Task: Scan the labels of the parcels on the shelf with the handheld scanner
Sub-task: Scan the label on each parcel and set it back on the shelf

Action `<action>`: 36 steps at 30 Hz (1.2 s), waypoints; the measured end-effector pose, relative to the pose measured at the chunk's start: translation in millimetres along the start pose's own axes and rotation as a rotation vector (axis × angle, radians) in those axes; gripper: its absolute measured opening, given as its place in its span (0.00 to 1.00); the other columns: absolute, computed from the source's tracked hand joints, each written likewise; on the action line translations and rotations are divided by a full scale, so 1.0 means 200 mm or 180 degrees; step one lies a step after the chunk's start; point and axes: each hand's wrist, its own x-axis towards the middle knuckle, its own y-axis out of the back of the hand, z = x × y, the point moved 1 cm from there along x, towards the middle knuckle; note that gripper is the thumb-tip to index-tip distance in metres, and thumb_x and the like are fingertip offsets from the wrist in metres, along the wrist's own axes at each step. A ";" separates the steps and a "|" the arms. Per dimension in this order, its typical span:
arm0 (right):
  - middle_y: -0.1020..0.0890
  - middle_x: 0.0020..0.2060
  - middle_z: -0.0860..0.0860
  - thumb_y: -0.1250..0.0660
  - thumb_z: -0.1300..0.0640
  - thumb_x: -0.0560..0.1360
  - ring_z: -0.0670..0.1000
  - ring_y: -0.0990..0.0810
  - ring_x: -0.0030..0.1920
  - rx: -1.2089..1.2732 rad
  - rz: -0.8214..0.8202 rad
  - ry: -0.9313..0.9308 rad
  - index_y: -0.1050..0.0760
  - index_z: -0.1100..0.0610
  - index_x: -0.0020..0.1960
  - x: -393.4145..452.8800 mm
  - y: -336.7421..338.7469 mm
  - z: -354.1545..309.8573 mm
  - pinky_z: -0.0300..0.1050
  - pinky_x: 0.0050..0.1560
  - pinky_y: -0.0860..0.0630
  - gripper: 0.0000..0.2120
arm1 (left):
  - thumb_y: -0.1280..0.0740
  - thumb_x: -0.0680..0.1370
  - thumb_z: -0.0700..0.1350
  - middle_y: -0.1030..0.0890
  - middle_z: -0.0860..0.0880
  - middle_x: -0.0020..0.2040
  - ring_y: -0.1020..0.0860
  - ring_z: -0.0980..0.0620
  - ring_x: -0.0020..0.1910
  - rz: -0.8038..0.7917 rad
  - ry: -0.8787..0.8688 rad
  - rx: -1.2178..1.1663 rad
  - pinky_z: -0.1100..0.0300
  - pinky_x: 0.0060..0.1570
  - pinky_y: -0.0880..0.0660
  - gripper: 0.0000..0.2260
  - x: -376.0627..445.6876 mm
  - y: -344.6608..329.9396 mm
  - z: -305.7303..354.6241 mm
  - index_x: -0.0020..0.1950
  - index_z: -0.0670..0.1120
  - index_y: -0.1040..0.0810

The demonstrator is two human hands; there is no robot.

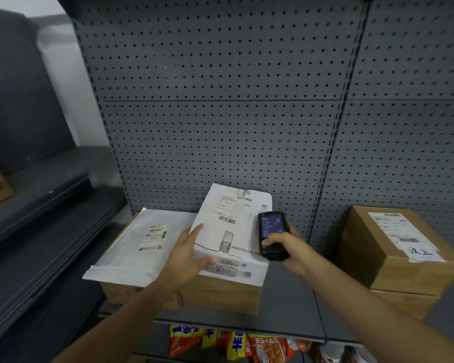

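Note:
A white printed box (pixel 233 226) with a barcode label on top rests tilted on a brown carton (pixel 220 292). My left hand (pixel 189 252) grips its near left corner. My right hand (pixel 286 250) holds a black handheld scanner (pixel 271 234) just right of the box, its lit screen facing me and my thumb on its keys. A flat white mailer bag (pixel 131 247) with a yellow-edged label lies left of the box on the same carton.
Two stacked brown cartons (pixel 393 258) with a white label stand at the right on the grey shelf (pixel 286 310). A grey pegboard wall (pixel 220 113) backs the shelf. Red and yellow snack packs (pixel 236 344) hang below its front edge. Dark empty shelving runs along the left.

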 end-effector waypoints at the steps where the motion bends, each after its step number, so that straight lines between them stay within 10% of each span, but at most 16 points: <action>1: 0.20 0.51 0.58 0.34 0.77 0.68 0.57 0.21 0.48 0.0029 0.0024 0.0025 0.30 0.55 0.66 -0.02 0.02 -0.01 0.49 0.39 0.23 0.30 | 0.25 0.70 0.48 0.37 0.50 0.72 0.36 0.53 0.69 0.0027 -0.0051 -0.0027 0.60 0.68 0.35 0.40 0.00 -0.02 0.02 0.77 0.51 0.43; 17: 0.19 0.57 0.59 0.32 0.76 0.66 0.60 0.19 0.55 0.0137 0.0364 0.0839 0.29 0.53 0.67 -0.39 0.55 -0.37 0.51 0.44 0.21 0.34 | 0.23 0.69 0.43 0.43 0.46 0.73 0.39 0.48 0.73 0.0639 -0.0868 -0.0293 0.52 0.71 0.35 0.39 0.03 -0.51 0.61 0.75 0.48 0.39; 23: 0.19 0.60 0.62 0.31 0.73 0.62 0.65 0.22 0.62 0.0273 0.0085 0.0661 0.28 0.53 0.67 -0.57 0.64 -0.41 0.59 0.61 0.24 0.36 | 0.22 0.68 0.44 0.40 0.41 0.71 0.34 0.40 0.69 0.0833 -0.1268 -0.0184 0.45 0.63 0.27 0.39 0.01 -0.73 0.79 0.73 0.48 0.39; 28: 0.19 0.52 0.61 0.34 0.71 0.65 0.60 0.19 0.52 0.0705 -0.0411 0.0451 0.25 0.62 0.63 -0.73 0.63 -0.42 0.54 0.61 0.24 0.26 | 0.47 0.77 0.66 0.36 0.35 0.67 0.30 0.33 0.65 0.1010 -0.1534 -0.0179 0.47 0.55 0.25 0.31 0.00 -0.82 0.94 0.69 0.44 0.37; 36: 0.22 0.57 0.64 0.34 0.71 0.64 0.61 0.22 0.57 0.1143 -0.0525 0.0317 0.30 0.70 0.68 -0.86 0.66 -0.47 0.51 0.61 0.24 0.31 | 0.49 0.76 0.69 0.36 0.35 0.65 0.30 0.33 0.64 0.1143 -0.1634 -0.0134 0.46 0.51 0.22 0.34 0.02 -0.87 1.01 0.68 0.43 0.37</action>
